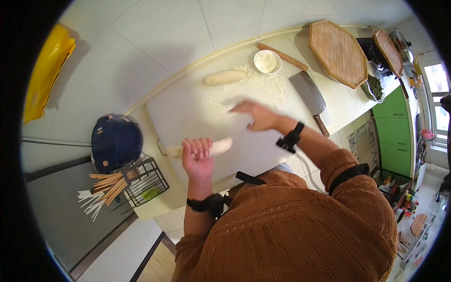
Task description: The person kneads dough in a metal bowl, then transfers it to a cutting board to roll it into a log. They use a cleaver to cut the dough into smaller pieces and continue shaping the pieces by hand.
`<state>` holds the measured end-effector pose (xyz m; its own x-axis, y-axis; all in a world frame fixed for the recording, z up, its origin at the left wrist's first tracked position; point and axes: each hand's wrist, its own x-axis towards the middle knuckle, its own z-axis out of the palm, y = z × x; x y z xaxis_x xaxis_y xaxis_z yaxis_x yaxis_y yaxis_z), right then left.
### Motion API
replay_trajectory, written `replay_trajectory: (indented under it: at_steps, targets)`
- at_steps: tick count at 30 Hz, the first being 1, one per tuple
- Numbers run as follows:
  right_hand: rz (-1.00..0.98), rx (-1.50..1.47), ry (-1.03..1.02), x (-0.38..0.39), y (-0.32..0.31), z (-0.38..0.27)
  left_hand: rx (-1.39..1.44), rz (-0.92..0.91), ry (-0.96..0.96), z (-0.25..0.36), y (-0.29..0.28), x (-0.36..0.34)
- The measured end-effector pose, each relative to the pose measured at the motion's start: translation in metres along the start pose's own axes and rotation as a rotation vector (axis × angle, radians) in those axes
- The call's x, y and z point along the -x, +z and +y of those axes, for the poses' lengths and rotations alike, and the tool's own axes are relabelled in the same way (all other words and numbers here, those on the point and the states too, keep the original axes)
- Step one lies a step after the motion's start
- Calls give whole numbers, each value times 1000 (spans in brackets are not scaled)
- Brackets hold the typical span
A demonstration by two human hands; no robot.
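Observation:
My left hand [198,157] is wrapped round a pale roll of dough [221,146], whose ends stick out on both sides of the fist. Over the middle of the white board [174,113] my right hand [258,115] hangs with fingers stretched out, slightly blurred, and nothing shows in it. A second dough roll [225,78] lies farther back on the board. Loose flour [272,88] is scattered beside it, near a white bowl of flour [267,61]. To the right rests a cleaver [308,92] with a wooden handle.
Behind the bowl lies a rolling pin [283,57]. An octagonal wooden tray [337,54] and a container of chopped greens [374,88] stand at the back right. On the left are a dark blue appliance [116,142] and a wire rack [146,182] holding chopsticks.

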<state>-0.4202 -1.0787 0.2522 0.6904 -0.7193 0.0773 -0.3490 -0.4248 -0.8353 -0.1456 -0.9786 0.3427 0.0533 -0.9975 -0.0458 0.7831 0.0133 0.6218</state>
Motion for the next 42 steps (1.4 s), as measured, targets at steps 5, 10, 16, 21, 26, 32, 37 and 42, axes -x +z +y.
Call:
replay_trajectory:
  at_steps: [5,10,16,21,26,32,37,42]
  targets:
    - [-189,-414,417,-14,51,-65,289,124,-53,-19,-35,-23]
    - [-33,479,361,24,54,-53,61,796,-29,-32,-109,-11]
    - [363,487,295,33,114,-51,-1274,426,458,-66,-117,21]
    - [294,744,245,-18,149,-25,-1527,-53,293,-133,-76,6]
    - [272,787,184,9,161,-11,-1718,-88,176,-147,-87,27]
    - [277,584,162,111,173,-48,-1926,-154,133,-155,-75,131]
    - [282,635,168,152,177,-60,-2033,-75,-106,-182,-58,168]
    - [291,660,184,86,160,-19,-2063,55,125,-186,-72,98]
